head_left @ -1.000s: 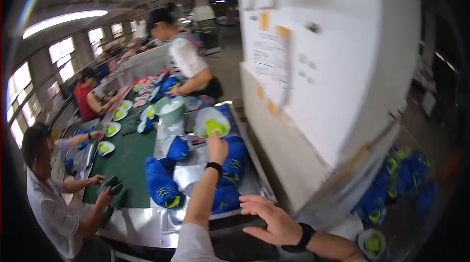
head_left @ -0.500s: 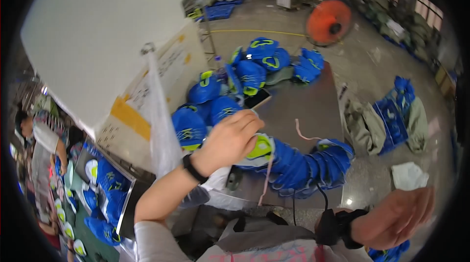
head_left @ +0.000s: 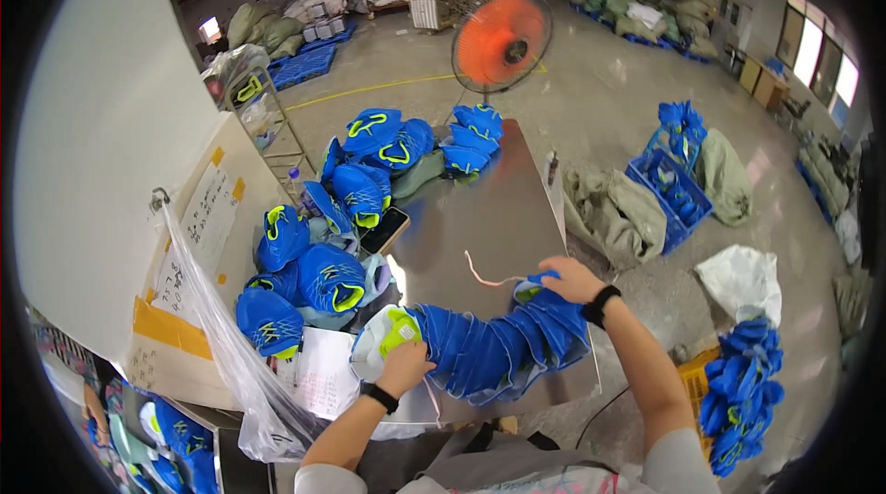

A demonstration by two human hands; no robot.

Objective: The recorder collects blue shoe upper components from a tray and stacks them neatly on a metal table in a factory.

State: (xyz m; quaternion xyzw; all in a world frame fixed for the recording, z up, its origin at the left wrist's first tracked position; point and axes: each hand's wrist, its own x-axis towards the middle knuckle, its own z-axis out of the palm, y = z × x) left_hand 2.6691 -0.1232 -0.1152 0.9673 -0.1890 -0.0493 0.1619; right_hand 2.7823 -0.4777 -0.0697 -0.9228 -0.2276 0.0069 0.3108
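A long row of nested blue shoe uppers [head_left: 480,354] lies across the near part of the metal-topped table [head_left: 471,226]. My left hand [head_left: 404,369] is closed on the row's left end, beside a pale upper with a bright yellow-green lining [head_left: 399,330]. At the right end, my right hand [head_left: 572,282] grips the last blue upper, fingers curled over its edge. A pink cord [head_left: 484,276] trails out behind the row near my right hand, and more of it hangs below by my left wrist.
Loose blue uppers [head_left: 332,277], a phone [head_left: 385,230] and a written sheet [head_left: 326,372] lie on the table's left side. An orange fan [head_left: 503,39] stands beyond. To the right are a blue crate [head_left: 669,203], sacks [head_left: 614,213] and a yellow crate [head_left: 697,383] holding uppers.
My right hand has come from off to the right onto the row's right end. My left hand has lowered onto the left end. The view has shifted, showing more floor on the right.
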